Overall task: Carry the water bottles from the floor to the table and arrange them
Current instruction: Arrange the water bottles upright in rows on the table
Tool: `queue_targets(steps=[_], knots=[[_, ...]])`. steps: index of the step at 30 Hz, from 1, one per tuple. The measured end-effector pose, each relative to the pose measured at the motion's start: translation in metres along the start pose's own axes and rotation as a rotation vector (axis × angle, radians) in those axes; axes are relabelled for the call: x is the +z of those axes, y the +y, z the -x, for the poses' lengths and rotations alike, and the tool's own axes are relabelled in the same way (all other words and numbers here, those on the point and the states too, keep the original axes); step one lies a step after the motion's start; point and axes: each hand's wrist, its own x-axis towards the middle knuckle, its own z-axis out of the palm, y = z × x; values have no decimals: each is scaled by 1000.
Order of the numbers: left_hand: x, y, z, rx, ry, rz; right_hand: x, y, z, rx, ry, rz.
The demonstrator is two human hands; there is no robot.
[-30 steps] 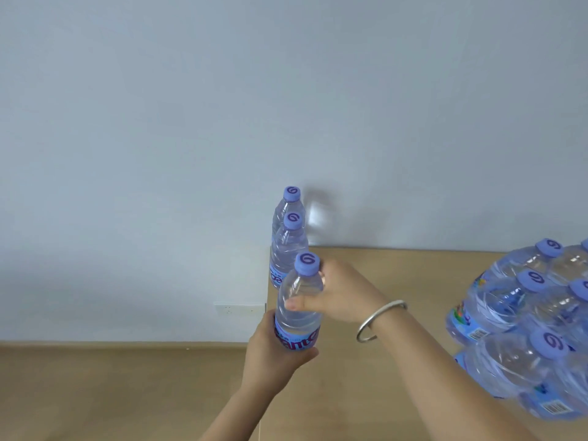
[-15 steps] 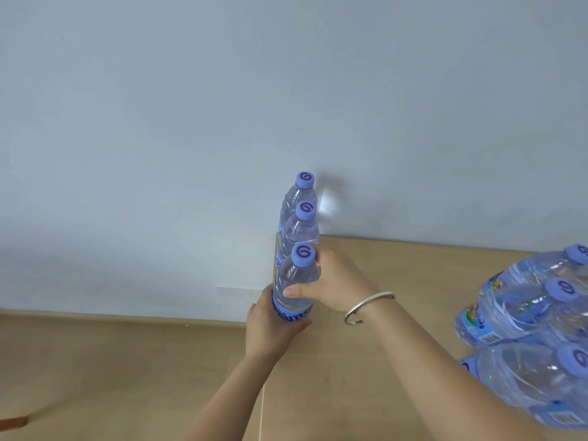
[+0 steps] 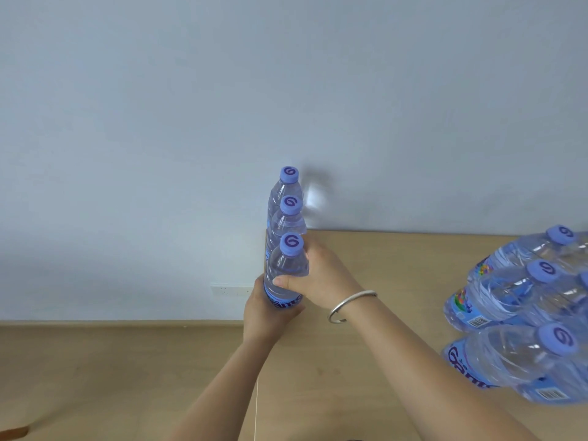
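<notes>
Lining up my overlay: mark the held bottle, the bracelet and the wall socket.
held bottle [image 3: 288, 268], head view, on its clear shoulder below the cap.
bracelet [image 3: 350, 305], head view, on the silver band at the wrist.
wall socket [image 3: 229, 291], head view, on its white faceplate.

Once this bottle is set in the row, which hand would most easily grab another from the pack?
Probably the right hand. The pack lies on the table's right side, nearer that arm. The left hand grips the bottle at the table's left edge, farther away.
</notes>
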Motion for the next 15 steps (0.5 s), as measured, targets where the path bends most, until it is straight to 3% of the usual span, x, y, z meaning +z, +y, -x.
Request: queue_targets(steps=[8, 15], knots=[[-2, -13, 26, -132, -74, -57, -35, 18, 62, 112, 96, 249], [18, -30, 84, 51, -32, -297, -133, 67, 135, 275, 790, 392]])
